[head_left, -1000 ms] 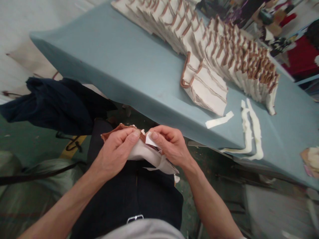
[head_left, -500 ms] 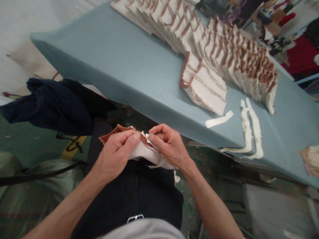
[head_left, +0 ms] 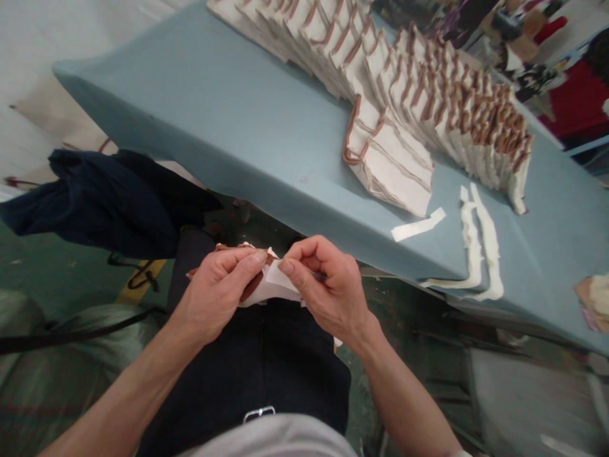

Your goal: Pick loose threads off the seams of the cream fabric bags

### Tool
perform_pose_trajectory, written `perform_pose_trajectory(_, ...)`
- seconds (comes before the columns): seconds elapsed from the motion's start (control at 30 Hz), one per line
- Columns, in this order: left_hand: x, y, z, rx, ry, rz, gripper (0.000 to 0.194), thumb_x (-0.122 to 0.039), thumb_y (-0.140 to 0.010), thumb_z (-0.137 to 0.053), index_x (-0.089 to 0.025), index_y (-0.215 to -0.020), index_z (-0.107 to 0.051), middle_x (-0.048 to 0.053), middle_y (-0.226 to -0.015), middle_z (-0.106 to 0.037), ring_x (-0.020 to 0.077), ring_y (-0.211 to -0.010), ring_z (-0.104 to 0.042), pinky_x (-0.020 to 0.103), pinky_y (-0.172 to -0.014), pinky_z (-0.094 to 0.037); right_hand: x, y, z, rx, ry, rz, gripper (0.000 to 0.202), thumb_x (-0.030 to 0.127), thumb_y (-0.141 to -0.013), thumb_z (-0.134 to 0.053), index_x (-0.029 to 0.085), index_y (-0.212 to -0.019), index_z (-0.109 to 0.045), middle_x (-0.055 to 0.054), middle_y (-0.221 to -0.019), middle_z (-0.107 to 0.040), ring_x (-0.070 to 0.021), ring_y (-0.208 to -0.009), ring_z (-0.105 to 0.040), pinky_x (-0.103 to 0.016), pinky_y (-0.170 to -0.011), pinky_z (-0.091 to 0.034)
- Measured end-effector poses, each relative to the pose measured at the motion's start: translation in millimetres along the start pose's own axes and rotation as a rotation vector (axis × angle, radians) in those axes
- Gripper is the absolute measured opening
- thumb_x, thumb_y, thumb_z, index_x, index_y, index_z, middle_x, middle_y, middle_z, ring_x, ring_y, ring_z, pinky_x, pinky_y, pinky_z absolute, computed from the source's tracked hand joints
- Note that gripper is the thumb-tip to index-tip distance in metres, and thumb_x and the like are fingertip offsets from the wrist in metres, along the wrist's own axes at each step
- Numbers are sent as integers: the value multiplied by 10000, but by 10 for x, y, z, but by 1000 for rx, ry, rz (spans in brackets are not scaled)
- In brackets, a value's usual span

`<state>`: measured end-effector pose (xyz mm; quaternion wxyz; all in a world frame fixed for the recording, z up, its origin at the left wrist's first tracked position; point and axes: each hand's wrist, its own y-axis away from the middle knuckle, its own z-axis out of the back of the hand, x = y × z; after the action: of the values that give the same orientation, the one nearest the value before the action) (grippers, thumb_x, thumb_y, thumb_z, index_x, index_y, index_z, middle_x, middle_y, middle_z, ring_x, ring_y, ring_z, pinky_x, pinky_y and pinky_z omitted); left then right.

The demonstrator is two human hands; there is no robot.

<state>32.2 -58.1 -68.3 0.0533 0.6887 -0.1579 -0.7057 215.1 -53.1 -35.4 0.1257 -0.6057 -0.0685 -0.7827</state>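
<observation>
Low over my lap, my left hand (head_left: 215, 291) is closed on a white cloth piece with brown edging (head_left: 269, 293), thumb pressed against the forefinger at its edge. My right hand (head_left: 329, 287) pinches a small white strip (head_left: 276, 274) between thumb and forefinger, close beside the left fingertips. Part of the cloth piece is hidden behind both hands. Whether the strip is still attached to the cloth, I cannot tell.
A blue-covered table (head_left: 228, 120) slopes across the view. It bears a long row of similar cloth pieces (head_left: 428, 108), a small stack (head_left: 394, 165), a short white strip (head_left: 419, 225) and long ragged strips (head_left: 490, 254). Dark blue cloth (head_left: 109, 197) hangs at left.
The cloth piece has turned and dropped lower behind my hands, so less of its brown edging shows. More of the white strip now shows at my right fingertips.
</observation>
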Motion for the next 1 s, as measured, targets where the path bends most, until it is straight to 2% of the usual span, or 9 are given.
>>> perform_pose_trajectory(0.17, 32, 17, 15, 8, 33, 12, 466, -475, -965, -579, -212, -587, -507, -43, -553, -411, 114, -521, -320, 279, -492, -240, -97, -84, -28, -14, 94, 37, 183, 341, -1014, -665, 198, -905, -635, 59, -666, -612, -70, -518, -489, -209, -525, -382)
perform_pose_trajectory(0.33, 2, 14, 4, -10, 33, 12, 476, -450, -933, -596, -226, -539, -451, -41, -523, -393, 114, -504, -326, 284, -487, -245, -132, -62, -48, -31, 204, 26, 222, 401, -1025, -642, 206, -922, -659, 47, -652, -620, -91, -528, -517, -221, -522, -375)
perform_pose_trajectory(0.57, 31, 9, -8, -7, 77, 9, 455, -436, -946, -601, -214, -564, -492, -46, -539, -410, 105, -506, -321, 276, -489, -237, -121, -23, -67, -78, 334, 64, 172, 342, -1020, -651, 203, -920, -670, 52, -667, -647, -78, -495, -487, -216, -516, -357)
perform_pose_trajectory(0.77, 46, 17, -4, -5, 52, -17, 490, -433, -967, -588, -217, -546, -463, -45, -527, -398, 113, -513, -327, 287, -510, -253, -109, -4, -146, -154, 459, 109, 176, 336, -1018, -641, 207, -904, -677, 32, -689, -698, -93, -534, -569, -216, -563, -401)
perform_pose_trajectory(1.0, 8, 29, -13, -12, 45, -15, 494, -428, -983, -575, -222, -549, -461, -38, -526, -410, 125, -519, -333, 292, -518, -266, -131, 17, -198, -200, 431, 61, 185, 349, -1030, -628, 215, -916, -684, 27, -679, -692, -101, -514, -545, -228, -555, -404)
